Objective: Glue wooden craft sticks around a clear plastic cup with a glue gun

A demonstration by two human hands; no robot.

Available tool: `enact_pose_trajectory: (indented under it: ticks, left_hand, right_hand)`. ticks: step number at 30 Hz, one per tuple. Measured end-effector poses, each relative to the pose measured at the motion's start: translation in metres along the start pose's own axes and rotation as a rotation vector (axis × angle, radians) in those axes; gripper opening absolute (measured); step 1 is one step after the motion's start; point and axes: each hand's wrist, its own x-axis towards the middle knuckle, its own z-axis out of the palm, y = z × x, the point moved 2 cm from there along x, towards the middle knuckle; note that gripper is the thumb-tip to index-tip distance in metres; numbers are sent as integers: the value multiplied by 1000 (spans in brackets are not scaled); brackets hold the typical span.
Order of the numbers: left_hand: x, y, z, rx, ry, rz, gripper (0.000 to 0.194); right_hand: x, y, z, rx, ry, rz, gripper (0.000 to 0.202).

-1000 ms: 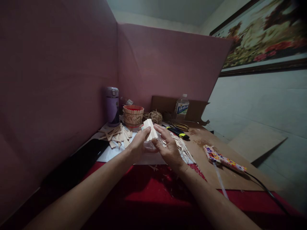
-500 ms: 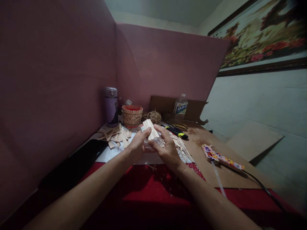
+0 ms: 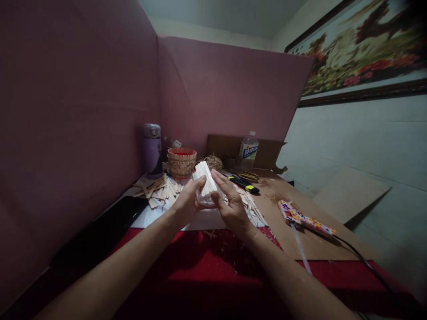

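A clear plastic container [image 3: 207,200] is held up between both hands, with several pale craft sticks [image 3: 206,178] side by side along its upper face. My left hand [image 3: 187,195] grips it from the left, thumb on the sticks. On the right side, my right hand [image 3: 231,202] holds it too, its fingers along the edge of the sticks and its thumb near their lower end. Loose craft sticks [image 3: 160,190] lie in a pile to the left on white paper, and more sticks [image 3: 251,206] lie to the right.
Behind the hands stand a purple flask [image 3: 152,151], a stick-covered bowl [image 3: 182,163], twine [image 3: 212,162] and a plastic bottle [image 3: 248,150]. To the right lie a utility knife [image 3: 245,185], scissors [image 3: 247,176] and a flowered glue gun [image 3: 305,220]. A black object [image 3: 100,229] lies left.
The container with its sticks has tilted a little more upright and shifted slightly left. My right fingers have straightened along the sticks. The whole view has shifted slightly.
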Motion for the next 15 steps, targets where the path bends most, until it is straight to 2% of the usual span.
enact_pose_trajectory:
  ticks: [12, 15]
  left_hand:
    - [2, -3, -3, -23, 41, 70, 30]
    - [2, -4, -3, 27, 56, 85, 35]
  right_hand:
    - [-1, -9, -3, 1, -45, -94, 48]
    - [-1, -11, -4, -15, -39, -101, 57]
